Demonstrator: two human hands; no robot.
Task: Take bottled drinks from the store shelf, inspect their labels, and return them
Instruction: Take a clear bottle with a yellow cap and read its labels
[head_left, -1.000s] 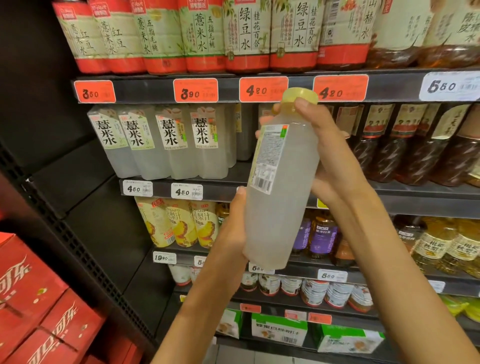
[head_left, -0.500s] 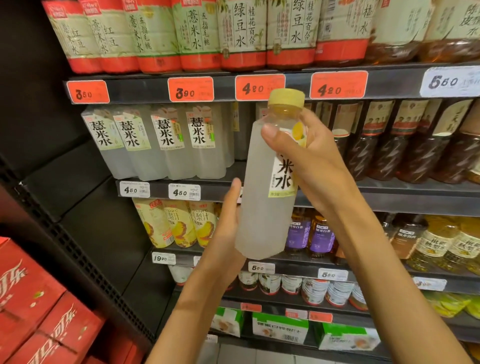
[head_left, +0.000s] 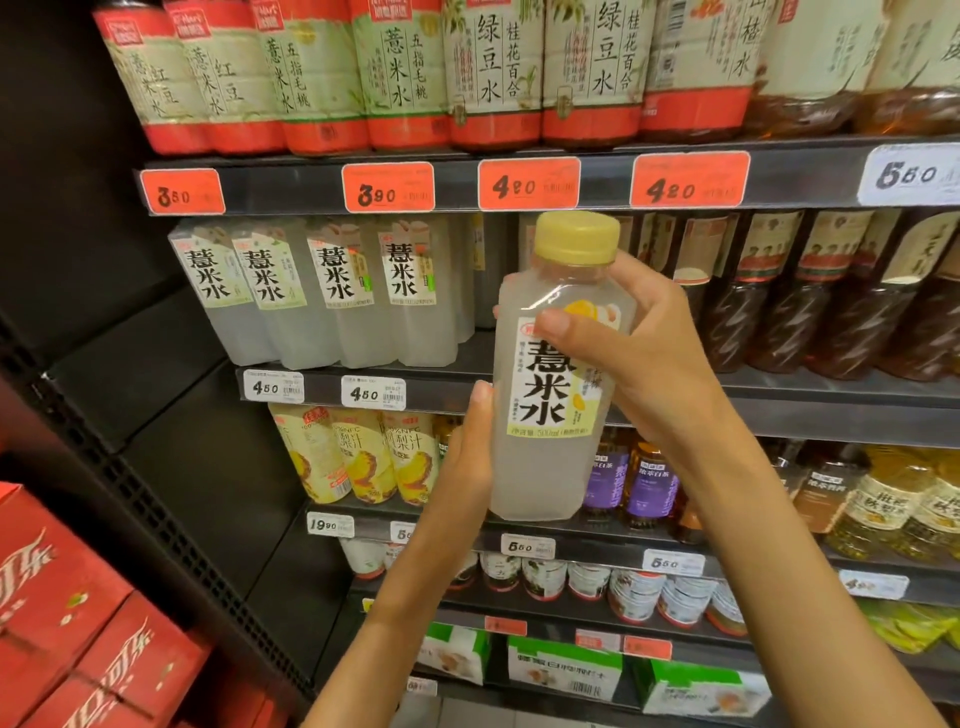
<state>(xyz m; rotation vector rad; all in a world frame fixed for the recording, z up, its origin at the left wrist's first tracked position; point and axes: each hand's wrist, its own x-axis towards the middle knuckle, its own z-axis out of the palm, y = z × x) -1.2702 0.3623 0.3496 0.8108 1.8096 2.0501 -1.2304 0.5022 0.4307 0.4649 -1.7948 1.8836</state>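
Gripped cloudy barley-water bottle (head_left: 550, 395) upright, right hand (head_left: 639, 358) curled round shoulder, left hand (head_left: 467, 457) cupping base; needed thumb shifted off front label (head_left: 558, 382) for reading.

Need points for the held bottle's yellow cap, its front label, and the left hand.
yellow cap (head_left: 577, 236), head view, front of the cap's side wall.
front label (head_left: 550, 387), head view, middle of the large black characters.
left hand (head_left: 467, 462), head view, back of the hand beside the bottle.

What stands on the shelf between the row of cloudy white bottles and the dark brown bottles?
In the head view, a dim gap there holds a few set-back bottles; the held bottle hides its right part.
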